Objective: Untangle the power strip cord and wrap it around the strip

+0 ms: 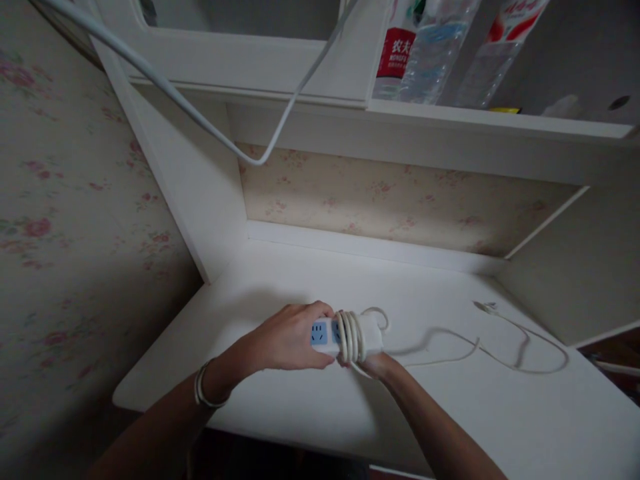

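Note:
A white power strip (325, 332) with blue socket faces is held just above the white desk (280, 273). My left hand (287, 337) is closed round its left end. My right hand (375, 363) grips it from underneath at the right, mostly hidden by the strip. Its white cord (350, 337) is wound several turns round the strip's body. The loose end of the cord (500, 360) trails right across the desk to a plug end (487, 307). A bracelet sits on my left wrist (203, 387).
Above the desk a shelf (500, 123) holds three plastic water bottles (430, 50). A thick white cable (200, 120) hangs from the upper left across the cubby. Floral wallpaper (75, 233) covers the left wall and the back panel. A side panel (575, 267) stands at the right.

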{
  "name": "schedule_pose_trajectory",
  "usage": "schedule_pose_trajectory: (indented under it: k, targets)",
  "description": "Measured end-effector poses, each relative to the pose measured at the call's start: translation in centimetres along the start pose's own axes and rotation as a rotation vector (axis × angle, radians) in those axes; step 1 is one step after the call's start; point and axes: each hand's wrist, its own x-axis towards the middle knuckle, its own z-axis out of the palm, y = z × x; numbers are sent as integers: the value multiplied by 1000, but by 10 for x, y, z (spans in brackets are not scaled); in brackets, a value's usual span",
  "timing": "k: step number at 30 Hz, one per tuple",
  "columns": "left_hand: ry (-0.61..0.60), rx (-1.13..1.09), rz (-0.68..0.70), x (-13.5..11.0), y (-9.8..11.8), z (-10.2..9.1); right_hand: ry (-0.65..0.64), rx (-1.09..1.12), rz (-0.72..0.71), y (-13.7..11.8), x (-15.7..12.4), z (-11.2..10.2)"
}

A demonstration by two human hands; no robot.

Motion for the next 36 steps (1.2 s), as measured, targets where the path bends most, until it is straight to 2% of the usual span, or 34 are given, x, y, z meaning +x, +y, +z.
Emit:
schedule_pose_trajectory:
  k: [1,3,6,8,10,17,24,27,30,33,36]
  targets:
    - [27,2,-16,2,-2,1,-17,-125,20,1,-6,1]
    - [102,18,-37,7,-8,2,-34,-519,44,-1,-19,3]
    - [231,108,-83,17,-19,7,39,-1087,-13,-7,-33,7]
    - [267,194,-134,21,-27,12,98,-1248,-72,-13,-39,10]
    - [252,249,-161,24,-33,18,148,-1300,-148,-21,-42,10]
    - [204,228,-58,22,-45,31,313,-1359,-428,-51,-44,-11]
    - [90,241,30,17,-31,42,213,-1334,-604,-81,-29,-20]
    - [15,267,128,11,-19,40,173,-1246,-593,-87,-15,-29]
    - [-48,291,245,3,-6,31,60,-1070,-523,-87,-4,-35]
    - [-90,280,325,-5,8,19,4,-843,-356,-84,3,-37]
    - [-94,256,340,-13,19,10,-7,-604,-188,-77,9,-37]
